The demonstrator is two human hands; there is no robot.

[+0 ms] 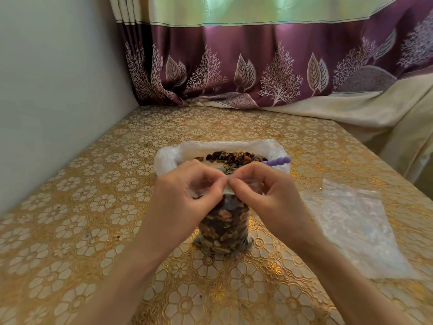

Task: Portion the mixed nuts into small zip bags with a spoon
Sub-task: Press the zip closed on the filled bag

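Observation:
A small clear zip bag [223,227] filled with mixed nuts stands upright on the table in front of me. My left hand [187,191] and my right hand [260,188] both pinch its top edge, fingertips meeting at the middle of the zip strip. Behind the hands lies a large white plastic bag [168,153], open, with mixed nuts [234,157] inside. A purple beaded spoon handle [277,161] sticks out of it at the right; the spoon's bowl is hidden.
A stack of empty clear zip bags [351,221] lies flat on the table to the right. The table carries a gold floral cloth [93,207]. A wall runs along the left and a purple curtain [257,66] hangs at the back.

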